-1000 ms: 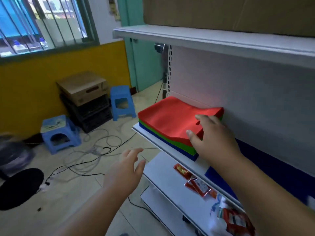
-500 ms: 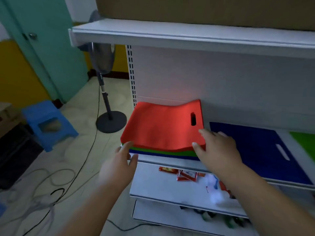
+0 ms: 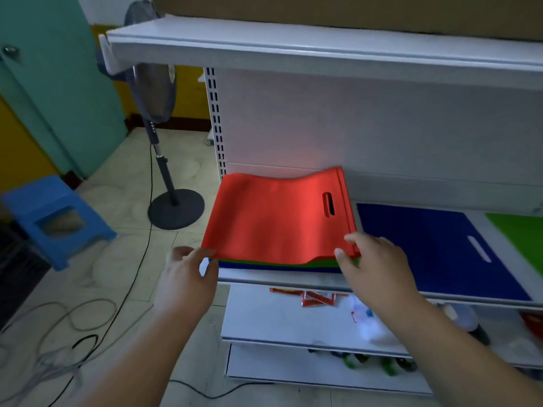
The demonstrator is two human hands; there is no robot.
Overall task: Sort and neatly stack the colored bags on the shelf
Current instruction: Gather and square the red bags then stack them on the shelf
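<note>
While both hands reach in, the red bag (image 3: 279,218) lies on top of a small pile at the left end of the shelf (image 3: 293,279), with a green bag (image 3: 320,262) and then a blue bag (image 3: 282,268) peeking out under it. More to the right, a second blue bag (image 3: 435,245) lies flat by itself, and a bit of another green bag (image 3: 523,233) shows at the far right edge.

The left hand (image 3: 185,283) pinches the near left corner of the red bag with bent fingers. The right hand (image 3: 373,265) has its thumb and fingers closed on the near right corner.

It looks thin, light and floppy — its far edge curls up against the back wall, so it will likely sag in the middle if lifted by one corner. Two corners seem the best places to grip. The cut-out handle (image 3: 328,204) would work too. The cloth looks smooth, so the pile may slide — small, slow tugs look safest.
</note>
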